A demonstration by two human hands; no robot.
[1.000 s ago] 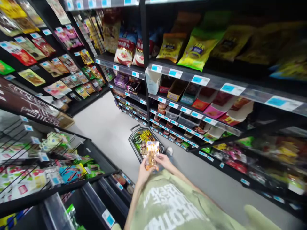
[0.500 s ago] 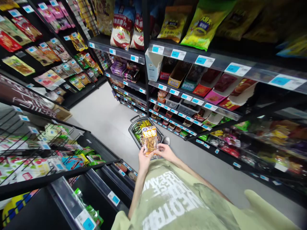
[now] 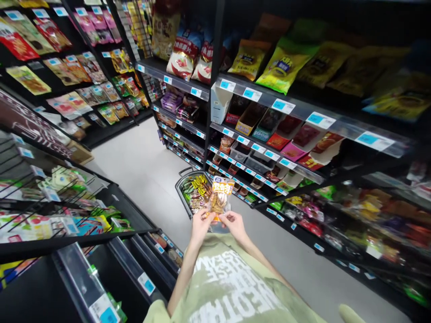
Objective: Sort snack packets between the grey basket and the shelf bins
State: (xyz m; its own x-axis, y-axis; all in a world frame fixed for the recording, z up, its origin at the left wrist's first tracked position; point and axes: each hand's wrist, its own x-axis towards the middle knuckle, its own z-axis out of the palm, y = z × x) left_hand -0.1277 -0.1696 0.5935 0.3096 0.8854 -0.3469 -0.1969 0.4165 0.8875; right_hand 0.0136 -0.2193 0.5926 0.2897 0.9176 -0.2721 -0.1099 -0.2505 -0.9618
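Note:
A clear snack packet with an orange label and brown pieces inside (image 3: pixel 220 197) is held upright in front of my body. My left hand (image 3: pixel 201 223) pinches its lower left corner between thumb and fingers. At the lower right corner, my right hand (image 3: pixel 233 224) grips it in the same way. Just beyond the packet, a dark shopping basket (image 3: pixel 179 193) is filled with several small packets, yellow (image 3: pixel 201 183) and green ones at its far end. The packet and my hands hide the basket's near right side.
Dark shelves with price tags (image 3: pixel 283 106) run along the right, holding bags of snacks (image 3: pixel 286 65) and open boxes. To the left stand a low shelf unit (image 3: pixel 129 258) and a rack of hanging packets (image 3: pixel 60 74). A grey floor (image 3: pixel 134 157) lies between them.
The packet has tilted and shifted slightly to the right with both hands still on it. More of the basket's contents show now. My view has shifted a little.

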